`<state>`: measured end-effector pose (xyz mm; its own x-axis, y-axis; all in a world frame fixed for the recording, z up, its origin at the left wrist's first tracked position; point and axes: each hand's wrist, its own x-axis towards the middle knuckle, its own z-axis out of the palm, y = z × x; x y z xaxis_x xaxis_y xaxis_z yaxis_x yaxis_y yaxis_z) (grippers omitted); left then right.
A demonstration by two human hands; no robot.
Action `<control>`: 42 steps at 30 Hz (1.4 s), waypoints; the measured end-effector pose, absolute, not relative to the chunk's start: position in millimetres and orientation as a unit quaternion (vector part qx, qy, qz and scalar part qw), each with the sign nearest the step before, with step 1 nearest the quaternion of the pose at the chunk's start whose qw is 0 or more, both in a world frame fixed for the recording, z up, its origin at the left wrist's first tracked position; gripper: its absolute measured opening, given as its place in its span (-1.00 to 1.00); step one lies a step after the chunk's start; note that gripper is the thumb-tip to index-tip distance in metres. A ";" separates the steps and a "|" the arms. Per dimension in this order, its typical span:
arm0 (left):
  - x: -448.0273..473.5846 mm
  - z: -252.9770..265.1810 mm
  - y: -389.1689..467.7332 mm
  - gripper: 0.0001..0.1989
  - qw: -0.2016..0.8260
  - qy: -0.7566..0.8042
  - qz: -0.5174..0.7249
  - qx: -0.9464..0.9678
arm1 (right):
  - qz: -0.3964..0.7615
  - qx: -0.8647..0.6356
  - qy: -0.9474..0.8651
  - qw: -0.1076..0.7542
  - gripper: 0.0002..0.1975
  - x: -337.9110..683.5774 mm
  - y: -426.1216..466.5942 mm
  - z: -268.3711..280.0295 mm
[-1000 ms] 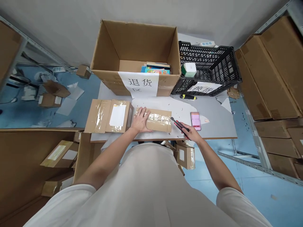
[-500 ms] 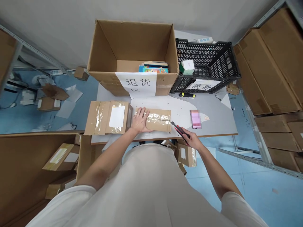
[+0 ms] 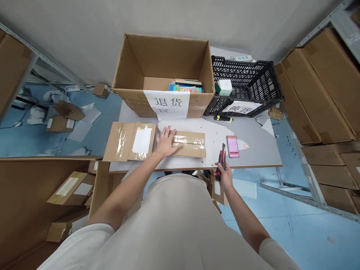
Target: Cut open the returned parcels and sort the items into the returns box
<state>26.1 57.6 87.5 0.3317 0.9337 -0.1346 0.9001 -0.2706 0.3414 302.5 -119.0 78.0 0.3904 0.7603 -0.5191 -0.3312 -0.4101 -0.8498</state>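
right hand (image 3: 224, 175): gripping black-and-red cutter (image 3: 222, 156), blade pointing away, at near edge of tabletop (image 3: 261, 152). left hand (image 3: 166, 144): open, fingers spread over left end of small taped carton (image 3: 192, 145), flat on tabletop. larger carton (image 3: 129, 150) just left. beyond: open box (image 3: 129, 98) holding books (image 3: 188, 89); black crate (image 3: 263, 84) to its right.

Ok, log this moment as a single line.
left hand: spread over left end of small taped box | right hand: gripping box cutter, apart from box | pink item: right of cutter
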 end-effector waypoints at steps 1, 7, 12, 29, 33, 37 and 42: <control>22.7 86.3 64.4 -0.33 0.184 0.592 0.075 0.781 | 0.534 -0.642 -0.132 0.534 -0.59 287.4 -114.0 74.8; 1.0 79.1 85.4 -0.61 0.294 0.628 0.166 0.701 | 0.542 -0.606 -0.075 0.578 -0.55 247.6 -65.3 59.8; -2.1 65.3 26.9 -0.74 0.367 0.648 0.221 0.630 | 0.527 -0.574 -0.203 0.593 -0.58 261.6 -1.4 60.7; 20.2 73.7 59.1 -0.45 0.333 0.626 0.233 0.666 | 0.535 -0.649 -0.175 0.513 -0.54 242.9 -66.4 54.9; 41.7 80.9 137.5 -0.37 0.289 0.522 0.169 0.784 | 0.618 -0.601 -0.046 0.504 -0.48 222.0 -104.4 51.2; 54.7 78.0 165.5 -0.35 0.319 0.519 0.100 0.787 | 0.640 -0.552 -0.014 0.534 -0.49 210.5 -105.1 51.0; 39.6 77.2 123.5 -0.44 0.269 0.662 0.124 0.689 | 0.572 -0.571 -0.059 0.585 -0.55 233.8 -74.8 56.2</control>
